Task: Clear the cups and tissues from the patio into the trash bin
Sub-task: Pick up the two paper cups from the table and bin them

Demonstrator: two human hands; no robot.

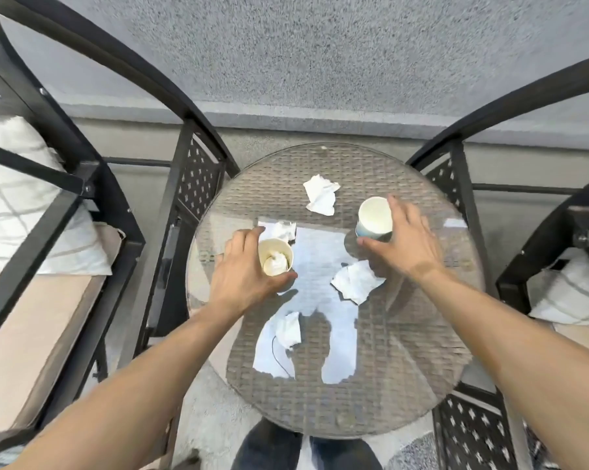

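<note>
Two paper cups stand on a round glass-topped wicker table (405, 368). My left hand (242, 269) is wrapped around the left cup (275, 257), which has a crumpled tissue inside it. My right hand (401, 245) curls around the empty right cup (374, 217), thumb in front and fingers behind; I cannot tell how firmly it grips. Crumpled white tissues lie loose on the glass: one at the back (321, 195), one just behind the left cup (281, 229), one between my hands (356, 281) and one nearer me (288, 330). No trash bin is in view.
Black metal patio chairs flank the table, the left chair (82, 184) and the right chair (557, 232), each with tan cushions and a white pillow. A grey stucco wall (320, 56) rises behind. My legs (286, 449) stand at the table's near edge.
</note>
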